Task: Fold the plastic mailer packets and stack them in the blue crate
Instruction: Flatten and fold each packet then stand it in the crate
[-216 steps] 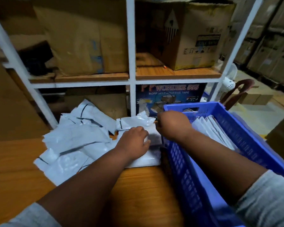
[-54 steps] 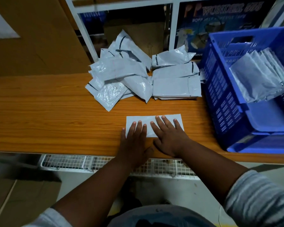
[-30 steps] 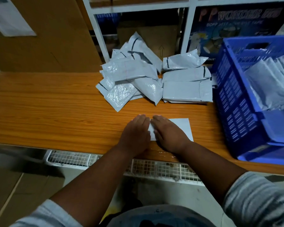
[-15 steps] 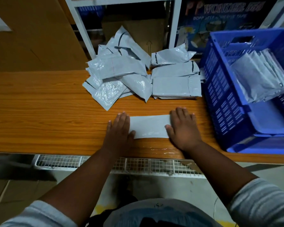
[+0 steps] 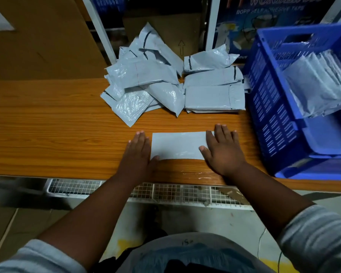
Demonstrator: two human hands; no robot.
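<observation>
A flat grey plastic mailer packet point(image 5: 177, 145) lies near the front edge of the wooden table point(image 5: 47, 138). My left hand point(image 5: 137, 154) lies flat at its left end, fingers straight, thumb touching the packet's lower left corner. My right hand point(image 5: 222, 150) presses flat on its right end. Behind it sits a loose pile of grey mailer packets point(image 5: 146, 83), with a neater stack point(image 5: 215, 95) beside it. The blue crate point(image 5: 270, 99) stands at the right with several folded packets point(image 5: 319, 83) leaning inside.
A white shelf upright point(image 5: 98, 26) and cardboard boxes stand behind the pile. A printed tape carton point(image 5: 264, 16) is behind the crate. A wire grille point(image 5: 165, 194) runs below the table's front edge.
My hands slid apart along the packet from its middle to its two ends, flattening it. The view shifted slightly.
</observation>
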